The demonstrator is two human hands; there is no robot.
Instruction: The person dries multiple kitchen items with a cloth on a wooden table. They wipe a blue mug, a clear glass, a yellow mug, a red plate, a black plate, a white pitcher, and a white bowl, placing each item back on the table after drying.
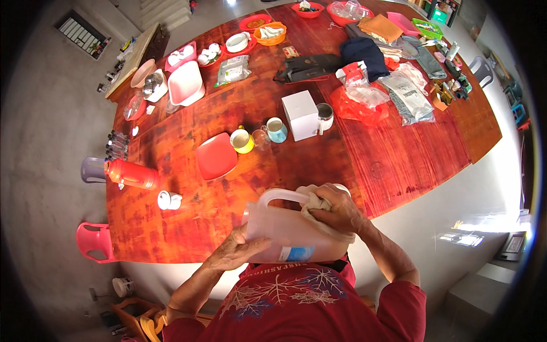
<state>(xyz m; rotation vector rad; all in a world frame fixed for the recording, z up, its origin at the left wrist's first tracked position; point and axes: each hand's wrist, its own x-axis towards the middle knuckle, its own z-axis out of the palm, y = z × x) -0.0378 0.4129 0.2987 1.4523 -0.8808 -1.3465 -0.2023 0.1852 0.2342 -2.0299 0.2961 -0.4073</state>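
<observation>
A translucent plastic pitcher [283, 231] with a loop handle and a blue label lies tilted on its side in front of my chest, at the table's near edge. My left hand [238, 249] grips its left end, the thumb laid along the wall and the other fingers mostly hidden behind it. In my right hand [340, 212] a pale cloth [316, 206] is bunched and pressed against the pitcher's right end, beside the handle. Part of the cloth hangs down over that end. Beyond the pitcher stand a yellow mug [242, 141], a light blue mug [277, 130] and a red square plate [217, 156].
On the red wooden table [410, 165] are a white box [300, 115], a steel mug [325, 115], a red thermos [132, 174] and a white cup [169, 200]. Bowls, basins, clothes and plastic bags crowd the far side. A pink chair [95, 242] stands at the left.
</observation>
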